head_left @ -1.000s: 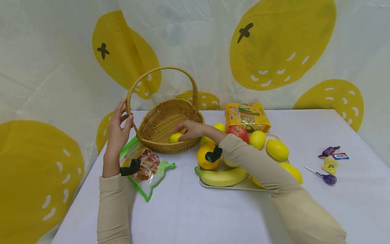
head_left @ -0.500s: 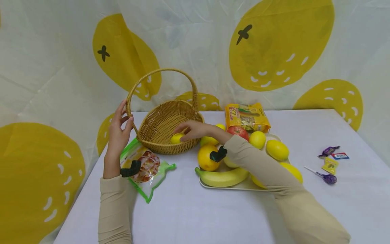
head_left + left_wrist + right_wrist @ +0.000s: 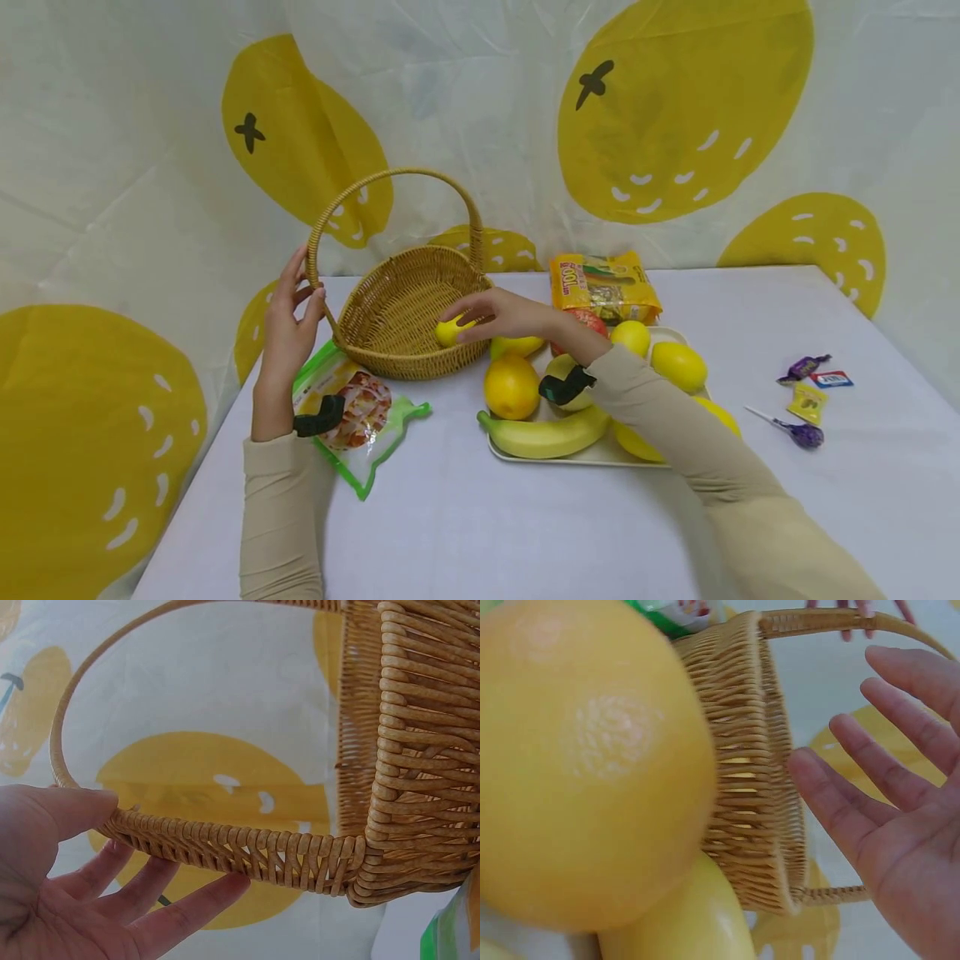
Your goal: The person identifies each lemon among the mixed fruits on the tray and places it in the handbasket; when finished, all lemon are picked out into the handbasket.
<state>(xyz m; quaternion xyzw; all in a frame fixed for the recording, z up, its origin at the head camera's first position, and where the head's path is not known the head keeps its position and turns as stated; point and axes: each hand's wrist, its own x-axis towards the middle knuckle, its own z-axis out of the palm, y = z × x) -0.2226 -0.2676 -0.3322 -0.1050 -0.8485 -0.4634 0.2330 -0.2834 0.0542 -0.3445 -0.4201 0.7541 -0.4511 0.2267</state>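
A wicker basket (image 3: 390, 308) with a hoop handle (image 3: 397, 172) stands at the table's back left. My left hand (image 3: 288, 321) holds the handle's left foot. In the left wrist view the thumb lies on top of the handle (image 3: 225, 844) and the fingers (image 3: 172, 900) reach under it. A small yellow lemon (image 3: 448, 332) lies inside the basket by its right wall. My right hand (image 3: 502, 315) hovers over that rim, fingertips at the lemon. The right wrist view shows this hand (image 3: 900, 825) with straight fingers and a bare palm beside the basket (image 3: 750, 765).
A white tray (image 3: 585, 457) right of the basket carries an orange (image 3: 512, 386), a banana (image 3: 547, 433) and several lemons (image 3: 678, 367). A green snack bag (image 3: 360, 412) lies under the basket's left side, a yellow packet (image 3: 603, 286) behind the tray, sweets (image 3: 810, 383) at the far right.
My right hand has drawn back to the right, from deep in the basket to its right rim. The small lemon now sits further right. The left hand has stayed on the handle.
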